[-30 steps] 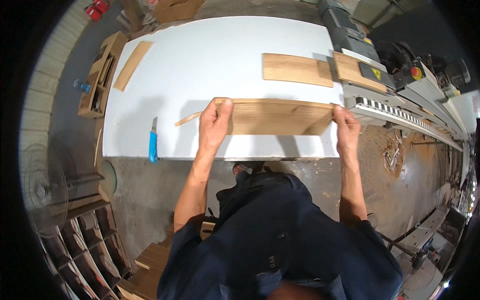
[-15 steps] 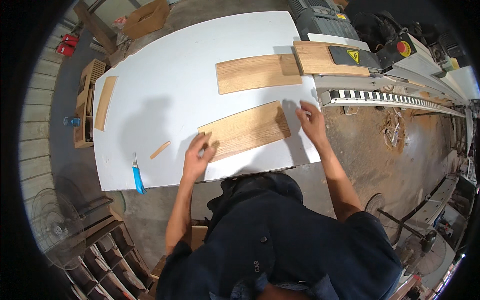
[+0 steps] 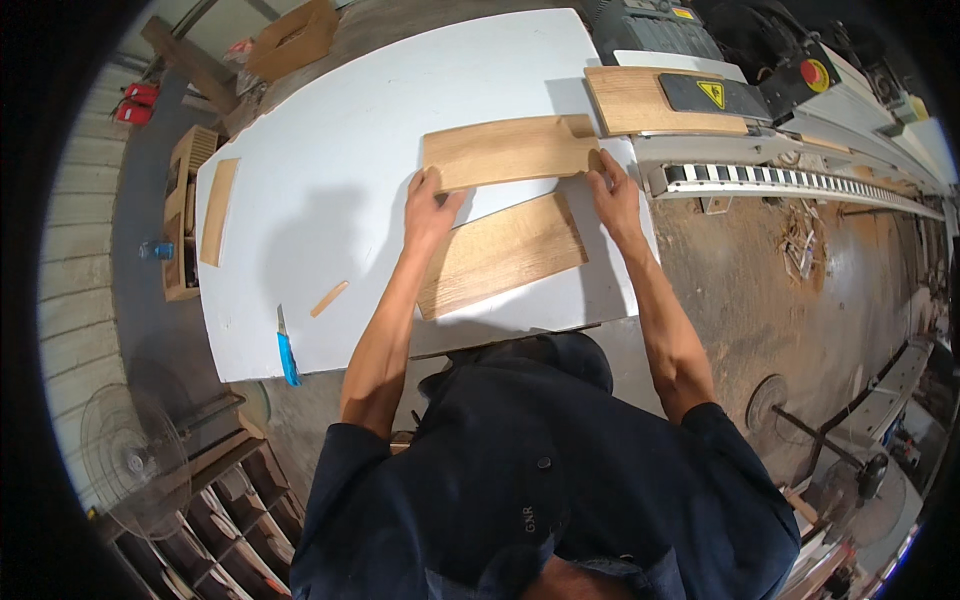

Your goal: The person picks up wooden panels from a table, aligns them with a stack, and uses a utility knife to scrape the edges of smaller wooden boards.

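Note:
Both my hands are on the far wood-grain board [image 3: 510,150], one at each short end. My left hand [image 3: 430,212] grips its near left corner, with the thumb along the near edge. At the right end my right hand [image 3: 614,200] closes on the near corner. Just in front of it a second wood-grain board [image 3: 510,255] lies slightly askew on the white tabletop [image 3: 320,160], its left end partly behind my left forearm. Beyond my right hand a third board [image 3: 635,105] rests at the machine, partly under a black guard [image 3: 708,93].
A blue-handled utility knife [image 3: 288,355] lies at the table's near left edge, blade out. Close by is a small wood sliver [image 3: 329,299]. A narrow strip [image 3: 219,212] lies at the far left. The machine's red stop button [image 3: 814,75] and toothed rail [image 3: 780,179] are at right.
Both hands have left the near board and moved forward to the far board, closing on its ends. The far board has shifted slightly left against the tabletop.

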